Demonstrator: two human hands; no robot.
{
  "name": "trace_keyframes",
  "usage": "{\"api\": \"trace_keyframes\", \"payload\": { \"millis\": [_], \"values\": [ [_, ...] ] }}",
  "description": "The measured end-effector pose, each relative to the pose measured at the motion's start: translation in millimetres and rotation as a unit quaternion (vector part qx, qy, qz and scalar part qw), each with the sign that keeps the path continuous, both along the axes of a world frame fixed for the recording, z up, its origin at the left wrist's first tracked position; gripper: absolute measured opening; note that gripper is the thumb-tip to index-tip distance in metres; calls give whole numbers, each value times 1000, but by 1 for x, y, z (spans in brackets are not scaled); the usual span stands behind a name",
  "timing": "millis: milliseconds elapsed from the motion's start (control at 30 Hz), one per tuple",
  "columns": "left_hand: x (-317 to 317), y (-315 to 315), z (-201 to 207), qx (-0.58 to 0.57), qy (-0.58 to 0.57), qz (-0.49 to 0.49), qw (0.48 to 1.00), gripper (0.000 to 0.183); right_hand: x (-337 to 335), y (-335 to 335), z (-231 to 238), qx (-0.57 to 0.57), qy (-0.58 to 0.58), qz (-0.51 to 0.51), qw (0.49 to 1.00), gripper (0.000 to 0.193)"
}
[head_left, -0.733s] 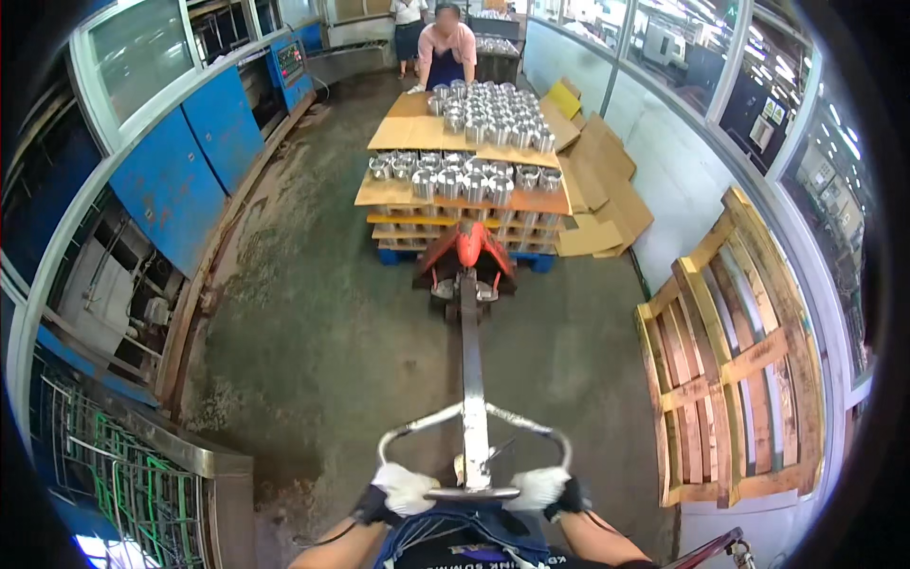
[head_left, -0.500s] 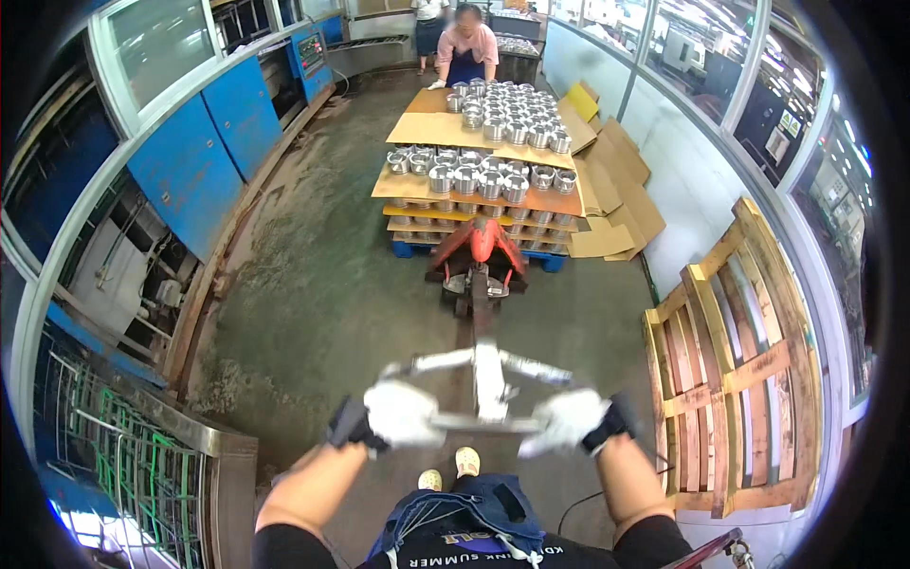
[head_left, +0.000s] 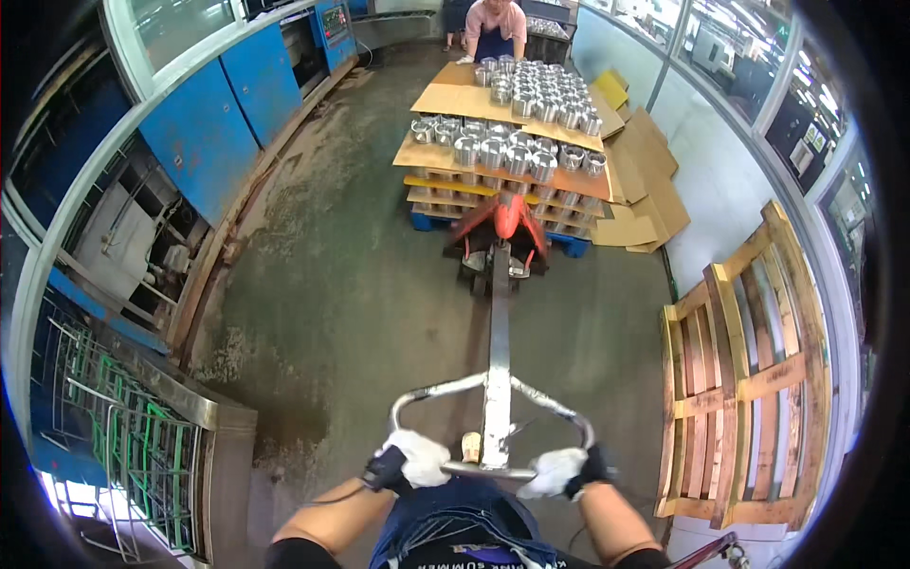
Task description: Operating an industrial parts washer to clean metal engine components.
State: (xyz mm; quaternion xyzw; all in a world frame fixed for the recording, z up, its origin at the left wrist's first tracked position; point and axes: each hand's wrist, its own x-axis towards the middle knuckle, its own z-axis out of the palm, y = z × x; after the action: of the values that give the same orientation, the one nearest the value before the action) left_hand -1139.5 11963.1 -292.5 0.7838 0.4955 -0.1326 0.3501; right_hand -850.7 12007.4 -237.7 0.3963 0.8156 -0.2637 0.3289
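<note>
Head view: both gloved hands grip the loop handle point(head_left: 497, 417) of a pallet jack.
The handle lies between the left hand point(head_left: 419, 459) and right hand point(head_left: 557, 472), each curled around a lower corner. Well ahead of them, the red jack body point(head_left: 508, 218) stands at the blue pallet point(head_left: 573, 247), with metal cylinders point(head_left: 466, 152) layered above. Even, gentle force from both hands would likely suit these loose-standing pieces best. Beyond them a co-worker point(head_left: 500, 27) leans over the load; a wooden pallet point(head_left: 732, 382) stands right of the right hand, a green rack point(head_left: 112, 408) left of the left, so a middle line seems safest.
</note>
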Motion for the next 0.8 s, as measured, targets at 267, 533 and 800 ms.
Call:
{"api": "trace_keyframes", "payload": {
  "millis": [267,533,800],
  "values": [
    [6,135,158,553,-66,117,822,22,3,118,122,454,226,-157,847,54],
    [-6,-32,-89,14,-133,66,989,18,75,-47,-182,-16,20,-86,996,61],
    [-1,131,149,431,-62,82,896,27,14,128,130,248,176,-78,949,61]
  ]
}}
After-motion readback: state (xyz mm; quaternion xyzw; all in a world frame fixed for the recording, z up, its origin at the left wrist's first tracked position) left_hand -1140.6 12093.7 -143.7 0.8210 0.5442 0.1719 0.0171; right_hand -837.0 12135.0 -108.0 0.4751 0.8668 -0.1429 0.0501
